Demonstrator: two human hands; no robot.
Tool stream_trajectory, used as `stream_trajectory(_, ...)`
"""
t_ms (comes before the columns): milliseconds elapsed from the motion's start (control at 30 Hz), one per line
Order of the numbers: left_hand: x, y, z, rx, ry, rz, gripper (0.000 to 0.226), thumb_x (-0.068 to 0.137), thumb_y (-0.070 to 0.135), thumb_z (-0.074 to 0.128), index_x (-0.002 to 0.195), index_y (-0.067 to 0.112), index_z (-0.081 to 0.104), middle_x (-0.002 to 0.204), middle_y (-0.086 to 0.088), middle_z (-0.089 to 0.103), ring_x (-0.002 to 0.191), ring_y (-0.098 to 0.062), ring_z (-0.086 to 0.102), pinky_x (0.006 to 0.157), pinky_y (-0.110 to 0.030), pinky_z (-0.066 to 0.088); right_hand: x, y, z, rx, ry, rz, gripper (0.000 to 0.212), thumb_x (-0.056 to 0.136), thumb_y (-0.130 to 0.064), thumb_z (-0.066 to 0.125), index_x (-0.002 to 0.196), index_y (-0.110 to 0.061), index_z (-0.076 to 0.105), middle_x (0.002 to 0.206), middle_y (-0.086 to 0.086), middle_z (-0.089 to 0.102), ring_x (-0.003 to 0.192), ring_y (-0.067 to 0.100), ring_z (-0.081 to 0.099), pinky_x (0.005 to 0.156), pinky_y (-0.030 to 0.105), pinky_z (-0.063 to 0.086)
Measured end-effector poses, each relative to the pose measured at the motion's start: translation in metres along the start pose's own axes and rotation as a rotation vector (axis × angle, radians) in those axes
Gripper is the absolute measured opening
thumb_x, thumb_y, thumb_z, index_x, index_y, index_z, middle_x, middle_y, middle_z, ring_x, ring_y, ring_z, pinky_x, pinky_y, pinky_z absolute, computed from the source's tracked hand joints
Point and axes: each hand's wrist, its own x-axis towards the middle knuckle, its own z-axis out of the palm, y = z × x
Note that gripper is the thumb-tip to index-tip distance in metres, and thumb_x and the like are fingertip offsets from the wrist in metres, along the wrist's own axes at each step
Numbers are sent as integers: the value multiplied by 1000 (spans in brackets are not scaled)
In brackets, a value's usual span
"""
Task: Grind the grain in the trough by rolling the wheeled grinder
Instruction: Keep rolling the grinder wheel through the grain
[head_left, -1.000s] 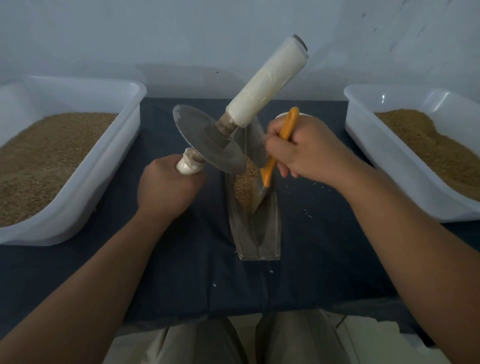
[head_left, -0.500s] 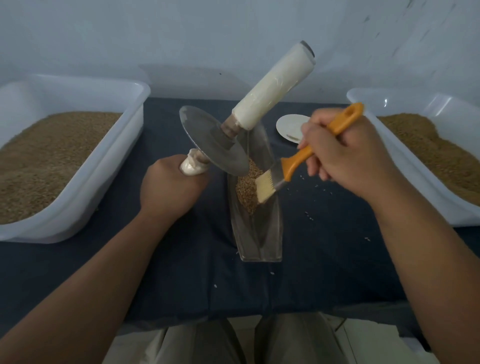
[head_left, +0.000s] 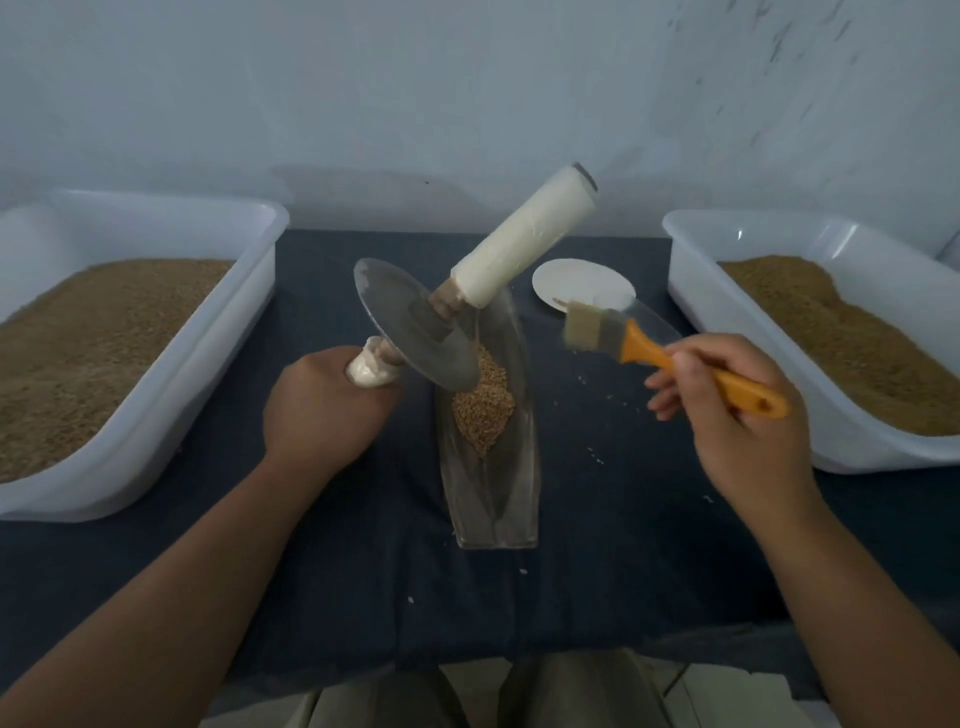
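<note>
Makeshift workroom: dark-clothed table, bare wall, white tubs of grain.

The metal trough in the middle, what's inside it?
A heap of brown grain lies in the middle of the trough; its near end shows bare metal. The tilted grinder wheel covers the grain's far edge and whatever lies beyond.

The trough lies at the centre of the counter, lengthwise away from the person, with the grain heaped in its middle. The wheeled grinder tilts over the grain, held by the left hand left of the trough. The right hand holds the brush right of the trough. The round lid lies behind the brush. The left tub and the right tub flank everything
</note>
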Motion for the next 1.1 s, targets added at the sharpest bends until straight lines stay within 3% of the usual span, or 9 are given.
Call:
stream_trajectory(100, 0, -2, 1, 78, 12, 5, 19, 87, 48, 70, 73, 36, 65, 63, 15, 65, 59, -13, 63, 55, -31, 41, 0, 27, -11, -467, -191, -56, 23, 104, -40, 61, 126, -37, 67, 111, -17, 71, 97, 1, 67, 83, 22, 54)
stream_trajectory(200, 1, -3, 5, 196, 28, 28, 29, 88, 50, 70, 68, 31, 65, 61, 10, 63, 61, -11, 61, 55, -29, 40, -7, 43, -12, -676, -498, -42, 52, 95, -18, 71, 143, -37, 61, 140, -7, 66, 126, 17, 63, 102, 35, 51)
stream_trajectory(367, 2, -2, 7, 378, 42, 133, 35, 85, 63, 58, 69, 32, 63, 63, 13, 60, 59, -8, 55, 55, -28, 38, -8, 34, -16, -760, -771, 37, 93, 97, 5, 48, 160, -56, 16, 171, -16, 15, 162, 16, 11, 128, 44, 28)
stream_trajectory(433, 1, 0, 9, 415, 52, 166, 42, 83, 68, 53, 65, 31, 60, 60, 13, 58, 56, -9, 54, 53, -26, 36, -2, 16, -18, -705, -537, -82, 81, 97, 2, 55, 160, -45, 33, 170, -6, 29, 158, 19, 25, 122, 50, 38)
stream_trajectory(533, 4, 3, 11, 460, 59, 211, 47, 90, 66, 53, 63, 29, 58, 57, 13, 57, 54, -9, 54, 52, -25, 35, 16, -10, -13, -515, -134, -337, 45, 97, -12, 65, 142, -18, 66, 153, 0, 56, 145, 17, 48, 117, 38, 44)
stream_trajectory(700, 17, 17, 1, 679, 12, 345, 38, 86, 64, 55, 66, 32, 55, 59, 14, 54, 54, -6, 51, 51, -24, 34, 54, -34, 13, -404, -54, -318, 24, 101, -20, 70, 124, -20, 77, 111, -5, 77, 102, 12, 69, 90, 30, 55)
stream_trajectory(867, 24, 30, -7, 789, -77, 435, 33, 90, 60, 53, 71, 33, 52, 66, 12, 55, 59, -7, 50, 54, -29, 36, 70, -29, 31, -649, -629, -85, 88, 90, -79, 55, 162, -32, 34, 146, -5, 60, 134, 17, 55, 102, 40, 52)
stream_trajectory(1000, 20, 29, -11, 874, -104, 496, 30, 87, 60, 57, 72, 36, 46, 66, 13, 53, 58, -5, 49, 52, -27, 35, 58, -8, 35, -802, -675, -167, 36, 86, -48, 65, 120, -36, 59, 107, -13, 66, 101, 13, 64, 71, 34, 48)
stream_trajectory(1100, 22, 23, -9, 907, -86, 504, 31, 83, 60, 57, 69, 36, 44, 62, 13, 50, 54, -3, 44, 49, -26, 29, 57, 1, 46, -846, -593, -114, 17, 85, -49, 64, 86, -34, 57, 84, -12, 57, 81, 12, 58, 57, 31, 33)
